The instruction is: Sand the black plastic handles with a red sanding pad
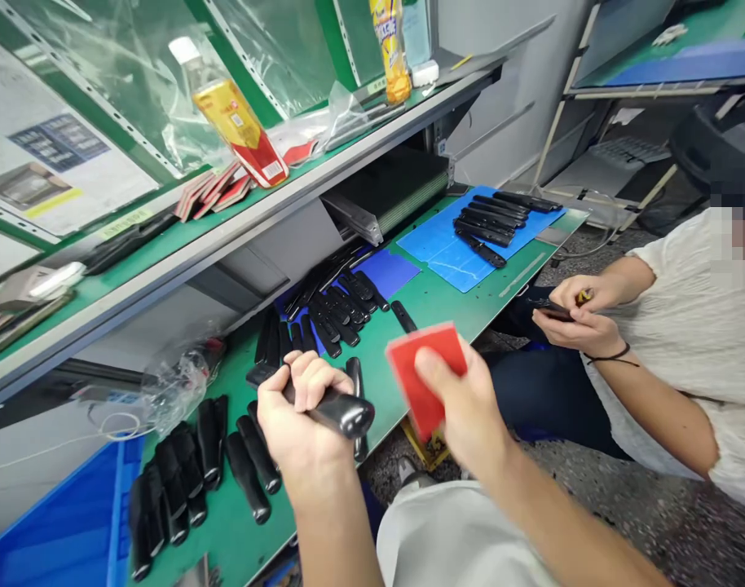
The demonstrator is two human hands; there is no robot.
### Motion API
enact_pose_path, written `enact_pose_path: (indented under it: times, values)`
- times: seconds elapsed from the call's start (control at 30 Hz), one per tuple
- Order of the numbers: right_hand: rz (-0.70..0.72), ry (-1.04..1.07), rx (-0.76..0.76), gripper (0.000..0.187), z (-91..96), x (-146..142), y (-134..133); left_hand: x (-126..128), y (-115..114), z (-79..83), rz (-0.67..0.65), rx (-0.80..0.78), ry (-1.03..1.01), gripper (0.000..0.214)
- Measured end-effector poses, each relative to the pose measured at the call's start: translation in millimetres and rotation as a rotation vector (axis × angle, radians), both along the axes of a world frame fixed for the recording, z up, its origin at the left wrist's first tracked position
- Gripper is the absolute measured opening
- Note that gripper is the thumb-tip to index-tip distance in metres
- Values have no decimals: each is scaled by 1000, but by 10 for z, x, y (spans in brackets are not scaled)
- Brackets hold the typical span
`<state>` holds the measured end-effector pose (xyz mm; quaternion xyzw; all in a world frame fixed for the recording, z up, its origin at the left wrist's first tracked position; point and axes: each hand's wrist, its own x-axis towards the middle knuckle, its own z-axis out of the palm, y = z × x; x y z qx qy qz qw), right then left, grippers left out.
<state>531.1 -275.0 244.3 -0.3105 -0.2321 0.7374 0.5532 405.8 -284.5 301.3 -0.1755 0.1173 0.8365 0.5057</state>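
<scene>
My left hand is closed around a glossy black handle-shaped part, whose rounded end points right. Between the thumb and fingers of my right hand is a flat red pad, slightly blurred and held apart from the black part. Beneath my left hand another black part lies on the green bench. Several similar black handles are laid out to the left, and a further cluster rests beyond my hands.
Overhead runs a shelf with a bottle and several red pads. A blue bin stands at lower left. More black parts lie on a blue sheet. At right sits a co-worker, hands on a dark part.
</scene>
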Motion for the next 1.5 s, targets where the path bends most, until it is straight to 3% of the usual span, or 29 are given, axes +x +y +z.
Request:
enact_pose_path:
  times: [0.1, 0.2, 0.27, 0.43, 0.7, 0.83, 0.97, 1.03, 1.17, 1.27, 1.4, 1.5]
  values:
    - [63, -33, 91, 50, -76, 81, 71, 56, -109, 148, -81, 37, -89, 17]
    - [-133, -170, -68, 38, -140, 256, 203, 87, -219, 292, -165, 119, -165, 15]
    - [-135, -159, -83, 36, -147, 384, 235, 72, -239, 312, -142, 122, -158, 14]
    - [147, 140, -111, 26, -113, 542, -9, 38, -137, 152, -74, 57, -102, 14]
    - [207, 174, -175, 17, -126, 657, -156, 207, -29, 54, -51, 35, -55, 17]
    - [232, 216, -120, 24, 48, 760, -277, 350, 15, 62, -52, 49, 29, 18]
    - [338, 254, 45, 47, 121, 720, -318, 515, 21, 60, -97, 65, 102, 20]
    - [310, 168, 38, 51, 56, 671, -220, 582, 4, 56, -152, 99, 96, 22]
    - [65, 59, -75, 47, -69, 667, -19, 617, -11, -3, -282, 194, 118, 27]
    - [217, 119, 73, 49, -20, 729, -28, 550, 24, -96, -310, 242, 215, 30]
    - [97, 115, -45, 46, 132, 736, -71, 433, 51, -171, -261, 255, 187, 35]
    - [275, 177, 20, 52, 147, 651, -10, 368, 17, -145, -273, 212, 129, 33]
